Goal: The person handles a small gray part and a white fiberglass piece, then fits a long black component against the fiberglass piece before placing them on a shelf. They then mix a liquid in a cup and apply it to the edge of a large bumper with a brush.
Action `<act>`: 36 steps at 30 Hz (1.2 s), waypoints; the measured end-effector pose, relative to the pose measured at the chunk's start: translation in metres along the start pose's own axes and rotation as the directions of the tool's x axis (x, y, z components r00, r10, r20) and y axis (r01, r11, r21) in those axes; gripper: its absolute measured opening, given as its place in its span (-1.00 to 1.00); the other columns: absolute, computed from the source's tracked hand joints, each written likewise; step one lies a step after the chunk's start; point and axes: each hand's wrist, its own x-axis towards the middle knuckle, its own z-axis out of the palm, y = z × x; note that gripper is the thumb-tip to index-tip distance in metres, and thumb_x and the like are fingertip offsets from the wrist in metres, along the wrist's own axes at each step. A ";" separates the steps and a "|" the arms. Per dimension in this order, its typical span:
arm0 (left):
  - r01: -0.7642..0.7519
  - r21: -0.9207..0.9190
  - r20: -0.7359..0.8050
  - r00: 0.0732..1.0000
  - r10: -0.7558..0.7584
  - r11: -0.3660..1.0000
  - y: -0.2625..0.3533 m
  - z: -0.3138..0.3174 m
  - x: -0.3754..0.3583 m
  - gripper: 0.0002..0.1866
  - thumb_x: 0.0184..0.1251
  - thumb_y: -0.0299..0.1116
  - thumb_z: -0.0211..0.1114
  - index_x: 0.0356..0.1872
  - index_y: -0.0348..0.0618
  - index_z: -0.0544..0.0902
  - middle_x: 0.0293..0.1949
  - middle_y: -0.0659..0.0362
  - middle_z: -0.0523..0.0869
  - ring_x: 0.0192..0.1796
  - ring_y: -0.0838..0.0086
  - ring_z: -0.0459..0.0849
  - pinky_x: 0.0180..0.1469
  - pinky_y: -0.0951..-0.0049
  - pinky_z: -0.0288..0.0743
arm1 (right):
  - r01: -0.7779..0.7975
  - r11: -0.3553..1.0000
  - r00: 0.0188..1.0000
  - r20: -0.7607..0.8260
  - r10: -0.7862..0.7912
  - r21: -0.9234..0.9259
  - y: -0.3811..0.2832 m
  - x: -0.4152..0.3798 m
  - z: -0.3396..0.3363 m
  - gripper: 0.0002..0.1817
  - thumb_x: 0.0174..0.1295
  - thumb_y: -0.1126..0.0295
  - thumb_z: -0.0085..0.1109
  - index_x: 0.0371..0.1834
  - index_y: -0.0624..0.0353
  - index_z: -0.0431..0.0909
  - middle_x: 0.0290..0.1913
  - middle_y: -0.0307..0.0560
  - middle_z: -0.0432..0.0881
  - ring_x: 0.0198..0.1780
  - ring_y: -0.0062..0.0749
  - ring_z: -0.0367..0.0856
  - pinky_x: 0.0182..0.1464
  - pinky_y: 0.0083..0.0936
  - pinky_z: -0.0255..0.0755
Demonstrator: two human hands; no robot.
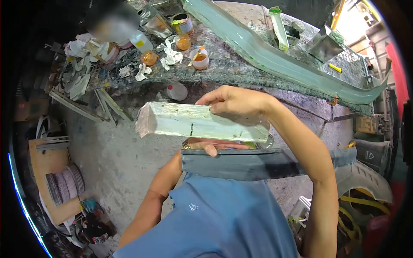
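My right hand [234, 99] bends over the far edge of a long, pale, whitish-green block [185, 121], with fingers and thumb gripping it. The block hangs level in front of me; its left end is pinkish and a short dark mark crosses its near side. Below it, my left hand [202, 146] is at the upper edge of a long dark grey panel [245, 164]. The thumb lies over the panel's near face, and the fingers stretch to the right behind the edge, partly hidden. The panel runs across my front, its middle passing behind my right forearm.
A stained workbench [223, 71] carries a long grey-green moulding [275, 60], a cup of amber liquid with a brush [200, 60], crumpled rags [171, 58] and tins. Underneath is a plastic jug [177, 92]. Wooden strips [112, 105] lean at left, near a wooden board [43, 172].
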 end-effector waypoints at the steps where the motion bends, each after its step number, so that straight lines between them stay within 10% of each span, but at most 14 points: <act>1: 0.050 0.019 0.019 0.999 -0.051 0.999 0.000 -0.002 -0.002 0.14 -0.15 -0.07 0.48 0.41 -0.42 0.02 0.40 -0.23 0.13 0.46 0.03 0.11 0.49 0.13 -0.07 | 0.056 0.991 0.997 -0.043 -0.062 -0.122 -0.006 -0.004 0.004 -0.59 0.23 0.55 -0.08 0.16 0.34 0.47 0.01 0.00 0.62 0.01 -0.41 0.56 0.10 -0.48 0.40; 6: 0.235 0.099 0.016 0.971 -0.238 0.967 -0.001 -0.020 -0.014 0.10 -0.12 -0.03 0.45 0.41 -0.40 0.10 0.43 -0.08 0.16 0.48 0.25 0.12 0.49 0.31 -0.11 | 0.158 0.797 0.933 -0.176 -0.314 -0.582 -0.028 -0.033 0.025 -0.61 0.21 0.51 -0.01 0.14 0.27 0.47 -0.08 0.19 0.62 -0.06 -0.03 0.61 0.01 -0.30 0.44; 11: 0.084 0.111 -0.130 0.989 -0.069 0.990 0.002 -0.005 -0.015 -0.12 0.01 -0.12 0.36 0.34 -0.40 0.27 0.33 -0.08 0.35 0.41 0.23 0.26 0.47 0.33 0.02 | 0.089 0.574 0.878 -0.209 -0.431 -0.814 -0.045 -0.045 0.043 -0.62 0.10 0.51 0.07 0.04 0.21 0.53 -0.39 0.11 0.55 -0.29 0.02 0.55 -0.23 -0.17 0.41; 36: 0.165 -0.248 -0.153 0.966 -0.207 0.955 -0.007 0.022 0.002 -0.15 0.02 -0.14 0.35 0.33 -0.40 0.28 0.31 -0.07 0.38 0.37 0.24 0.32 0.44 0.33 0.08 | -0.118 0.514 0.893 -0.317 -0.320 -0.850 -0.002 -0.067 0.070 -0.48 -0.02 0.36 0.28 0.08 0.21 0.47 -0.21 -0.08 0.65 -0.13 -0.14 0.54 -0.07 -0.24 0.39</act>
